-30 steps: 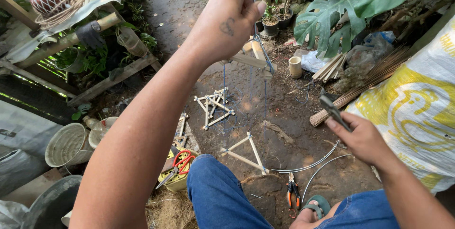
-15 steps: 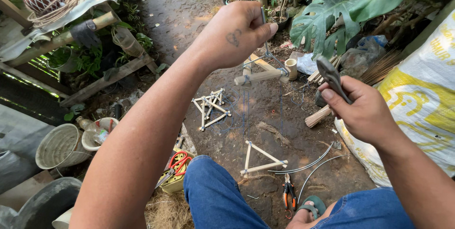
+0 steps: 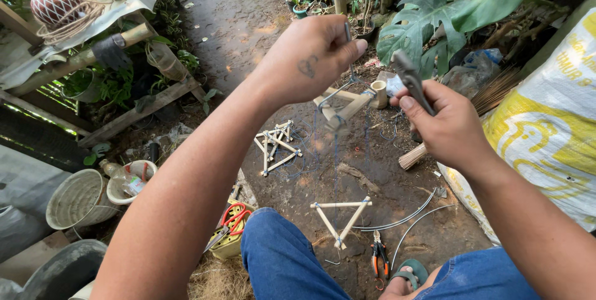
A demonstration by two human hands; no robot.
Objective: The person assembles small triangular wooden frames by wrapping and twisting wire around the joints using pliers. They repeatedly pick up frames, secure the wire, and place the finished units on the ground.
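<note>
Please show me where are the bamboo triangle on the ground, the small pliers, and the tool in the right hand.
bamboo triangle [image 3: 341, 204]: head view, its top stick.
small pliers [image 3: 379, 258]: head view, the handles.
dark tool [image 3: 410, 79]: head view, the shaft above the right hand [image 3: 450, 127].

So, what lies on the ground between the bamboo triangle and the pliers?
In the head view, only bare dirt lies between the bamboo triangle and the pliers; the grey wire curves just beyond them, to the right.

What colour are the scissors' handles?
Red, on the scissors in the yellow box; seen in the head view.
</note>
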